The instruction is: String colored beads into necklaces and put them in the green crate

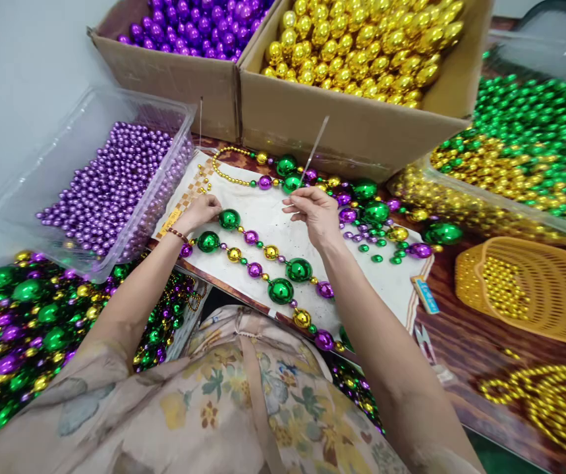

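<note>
My left hand [203, 212], a beaded bracelet at its wrist, is closed in a pinch at the end of a bead string [271, 252]. The fingertips meet right beside its large green bead [229, 218]; the gripped bit itself is hidden. Between the thumb and fingers of my right hand [319, 214] is a thin, pale stick [315, 148], slanting up toward the boxes. Both hands are above a white cloth [263, 204]. A second row of green, purple and gold beads [254, 269] runs alongside the first. Loose small green beads [376, 258] lie right of my right hand.
Cardboard boxes of purple beads [198, 26] and gold beads [352, 46] stand behind the cloth. A clear tub [20, 204] of small purple beads is at left. On the right are a yellow basket [559, 276] and coiled gold bead chains [559, 408]. Finished-looking strands [26, 316] heap at lower left.
</note>
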### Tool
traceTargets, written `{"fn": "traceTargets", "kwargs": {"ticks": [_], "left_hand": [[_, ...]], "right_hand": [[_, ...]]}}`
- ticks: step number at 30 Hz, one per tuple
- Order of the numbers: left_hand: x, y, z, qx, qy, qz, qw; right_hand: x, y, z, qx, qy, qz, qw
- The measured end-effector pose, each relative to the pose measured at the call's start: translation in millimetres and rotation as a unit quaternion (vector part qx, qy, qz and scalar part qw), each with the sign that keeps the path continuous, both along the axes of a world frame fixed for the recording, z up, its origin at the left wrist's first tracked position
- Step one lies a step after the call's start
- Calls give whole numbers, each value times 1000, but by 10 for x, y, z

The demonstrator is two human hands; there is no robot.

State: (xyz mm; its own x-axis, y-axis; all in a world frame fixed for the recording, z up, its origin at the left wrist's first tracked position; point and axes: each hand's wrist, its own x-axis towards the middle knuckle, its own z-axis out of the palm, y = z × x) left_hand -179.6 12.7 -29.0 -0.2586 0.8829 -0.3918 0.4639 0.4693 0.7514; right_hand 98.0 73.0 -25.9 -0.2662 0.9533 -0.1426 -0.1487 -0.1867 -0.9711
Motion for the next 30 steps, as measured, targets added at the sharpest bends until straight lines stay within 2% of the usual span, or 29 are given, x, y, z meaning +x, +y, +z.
{"fn": "traceTargets", "kwargs": {"ticks": [9,15,18,21,25,27,30], "left_hand": [[52,-5,66,-10,7,-21,1000],[41,-25,50,3,11,-28,1000],[21,-87,77,39,30,-29,998],[35,-213,144,131,102,-29,986],[200,-474,253,238,190,-51,951],[351,-620,274,248,216,-86,941],[621,-827,245,223,230,-180,930]], "right_hand": [[72,66,27,10,-45,74,996],[3,69,-83,6,-61,78,995],[-10,64,-143,-8,-58,70,996],[-8,53,-186,-19,-65,72,995],[-3,30,-237,-37,-78,80,993],[-3,19,-274,-49,-82,83,992],[-2,-1,-352,-64,-89,91,990]]}}
